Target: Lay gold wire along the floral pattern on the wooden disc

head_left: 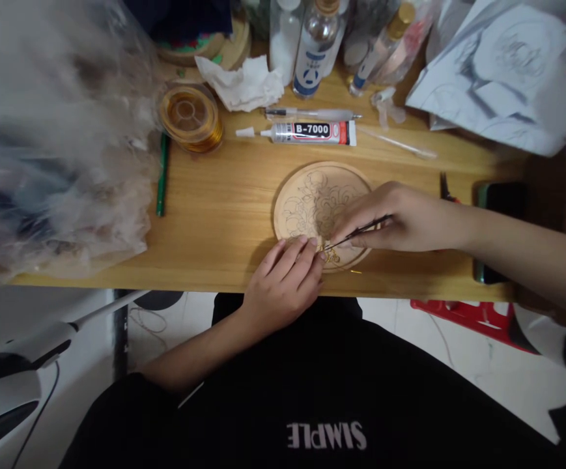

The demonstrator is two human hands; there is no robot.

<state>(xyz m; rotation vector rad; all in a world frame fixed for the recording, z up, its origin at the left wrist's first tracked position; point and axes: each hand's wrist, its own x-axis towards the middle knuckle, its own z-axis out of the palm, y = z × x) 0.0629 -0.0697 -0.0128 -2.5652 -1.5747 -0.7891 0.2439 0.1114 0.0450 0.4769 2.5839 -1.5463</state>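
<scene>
Nearest is your black shirt (283, 384), beyond which your left hand (283, 280), outstretched and clasping nothing visible, seems to steady the round board (312, 202) on the table (214, 228) while your right hand (400, 218) firmly pinches tweezers (361, 229), apparently for precision, at gold wire (332, 256).

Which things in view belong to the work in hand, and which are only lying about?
Belonging, it seems:
drawn-on round board, touched by the left hand
gold wire on it
tweezers in the right hand
probably the gold spool and B-7000 tube

Lying about, it seems:
crumpled tissue
green stick
pen
</scene>
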